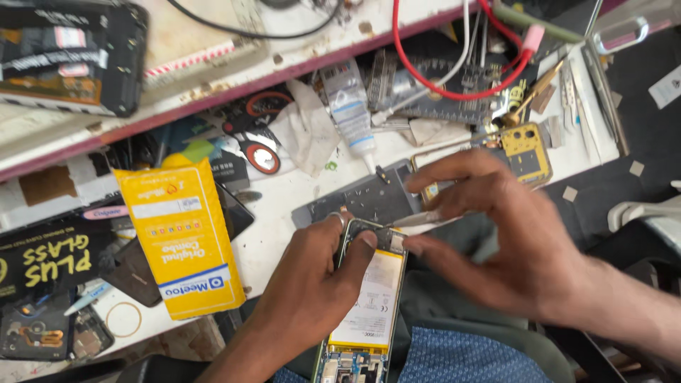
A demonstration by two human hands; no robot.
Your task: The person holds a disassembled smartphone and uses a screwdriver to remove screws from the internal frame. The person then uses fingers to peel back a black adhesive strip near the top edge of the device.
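Observation:
My left hand (pixel 312 284) grips an opened phone (pixel 363 305) with its back cover off. A pale battery and circuit boards show inside it. The thumb and forefinger pinch the phone's upper end. My right hand (pixel 496 241) holds thin metal tweezers (pixel 418 220), whose tip points left at the top edge of the phone near my left forefinger. The phone rests over my lap at the front edge of the white workbench (pixel 277 206).
A yellow packet (pixel 181 237) lies left of my hands. A glue bottle (pixel 351 113), a red cable (pixel 454 92), a gold phone frame part (pixel 526 150), a grey plate (pixel 369 198) and several loose parts crowd the bench. A dark opened device (pixel 67 57) sits on the shelf at top left.

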